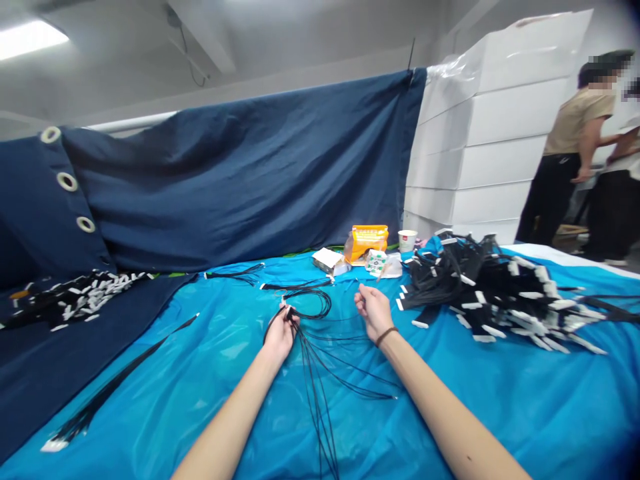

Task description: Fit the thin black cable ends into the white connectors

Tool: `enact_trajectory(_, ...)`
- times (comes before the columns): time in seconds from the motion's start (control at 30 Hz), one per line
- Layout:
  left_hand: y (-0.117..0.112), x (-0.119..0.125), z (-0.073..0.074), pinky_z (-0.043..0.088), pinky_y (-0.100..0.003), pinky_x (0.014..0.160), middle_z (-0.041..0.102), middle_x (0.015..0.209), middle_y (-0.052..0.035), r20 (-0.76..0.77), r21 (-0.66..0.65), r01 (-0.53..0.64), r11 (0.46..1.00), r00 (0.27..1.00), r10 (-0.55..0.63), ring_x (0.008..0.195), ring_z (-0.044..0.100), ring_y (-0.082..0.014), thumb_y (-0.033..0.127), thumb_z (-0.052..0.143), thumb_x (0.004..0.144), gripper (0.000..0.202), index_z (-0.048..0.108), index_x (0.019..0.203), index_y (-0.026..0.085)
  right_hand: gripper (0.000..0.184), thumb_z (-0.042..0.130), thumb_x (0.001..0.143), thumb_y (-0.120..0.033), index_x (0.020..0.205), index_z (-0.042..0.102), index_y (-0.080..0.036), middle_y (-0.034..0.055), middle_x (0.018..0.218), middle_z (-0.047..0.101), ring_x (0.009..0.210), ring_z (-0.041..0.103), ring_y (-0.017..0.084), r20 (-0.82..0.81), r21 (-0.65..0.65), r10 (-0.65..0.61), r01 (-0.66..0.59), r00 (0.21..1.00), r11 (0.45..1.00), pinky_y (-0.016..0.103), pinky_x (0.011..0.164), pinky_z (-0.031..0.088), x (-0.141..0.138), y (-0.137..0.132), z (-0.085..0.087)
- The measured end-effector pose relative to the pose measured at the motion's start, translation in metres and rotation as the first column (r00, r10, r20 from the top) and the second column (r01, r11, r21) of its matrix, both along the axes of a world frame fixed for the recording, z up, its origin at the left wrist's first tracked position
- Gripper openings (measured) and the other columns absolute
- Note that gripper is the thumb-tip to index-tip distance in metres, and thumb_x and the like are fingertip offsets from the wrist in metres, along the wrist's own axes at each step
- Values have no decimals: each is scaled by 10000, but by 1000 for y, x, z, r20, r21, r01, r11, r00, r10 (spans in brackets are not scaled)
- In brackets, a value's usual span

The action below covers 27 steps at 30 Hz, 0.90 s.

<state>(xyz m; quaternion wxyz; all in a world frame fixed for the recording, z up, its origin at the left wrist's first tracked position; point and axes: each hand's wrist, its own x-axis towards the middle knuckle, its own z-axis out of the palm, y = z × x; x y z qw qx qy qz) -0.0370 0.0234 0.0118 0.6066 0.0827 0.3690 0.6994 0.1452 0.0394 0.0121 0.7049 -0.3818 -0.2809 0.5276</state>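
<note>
My left hand [281, 335] is closed around a black wire harness [313, 350]. Part of the harness loops out at the top, and its loose thin wires fan down and to the right over the blue sheet. To the right, my right hand [374, 312] is held up with thumb and fingers pinched together. Faint thin wires run toward it from the harness, but what its fingertips hold is too small to make out. Just beyond my hands lie black cables with white connectors [297, 285] on the sheet.
A big heap of black cables with white connectors [480, 287] lies at right, another pile [85, 297] at left. One long cable bundle [120, 377] lies left. Behind are a small box [331, 260], orange pouch [367, 245], paper cup [407, 241] and stacked white boxes [500, 127]. Two people stand far right.
</note>
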Motion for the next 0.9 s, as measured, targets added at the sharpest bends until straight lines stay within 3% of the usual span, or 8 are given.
enact_trajectory(0.17, 7, -5, -5, 407, -156, 392, 519, 564, 3, -77, 106, -91, 990, 992, 99, 416, 477, -56, 28, 453, 777, 151, 498, 679, 135, 327, 652, 618, -432, 638, 445, -180, -48, 469, 512, 339, 389, 44, 65, 89, 18, -24, 998, 996, 152, 299, 242, -3, -5, 0)
enact_trajectory(0.3, 10, -8, -2, 398, -153, 396, 521, 560, 9, -55, 124, -125, 984, 990, 133, 417, 475, -53, 19, 456, 769, 162, 500, 670, 140, 357, 664, 602, -451, 643, 439, -177, -36, 480, 532, 348, 409, 47, 88, 146, 43, -55, 995, 988, 153, 312, 263, -6, -12, 6)
enact_trajectory(0.53, 4, -4, 5, 369, -128, 379, 522, 574, 16, 49, 80, -115, 990, 993, 111, 444, 489, -43, -6, 427, 778, 184, 484, 697, 150, 323, 693, 579, -383, 622, 456, -167, -8, 467, 561, 376, 502, 82, -10, 66, 33, -33, 999, 997, 161, 335, 361, -2, -10, 10)
enact_trajectory(0.7, -3, 1, 11, 365, -131, 374, 539, 609, 3, 24, 140, -50, 989, 999, 47, 464, 500, -46, 4, 460, 768, 168, 528, 693, 138, 275, 668, 628, -357, 645, 460, -178, -9, 476, 567, 422, 562, 115, -33, 63, -33, 35, 999, 997, 208, 402, 464, 5, -3, 8)
enact_trajectory(0.9, -7, 4, 14, 391, -144, 395, 556, 624, -3, -11, 185, -8, 983, 1000, 10, 515, 540, -63, 23, 456, 783, 170, 548, 688, 130, 270, 649, 649, -366, 671, 457, -178, -29, 490, 564, 408, 539, 87, -27, 71, -117, 119, 993, 990, 172, 381, 425, 11, -1, 9)
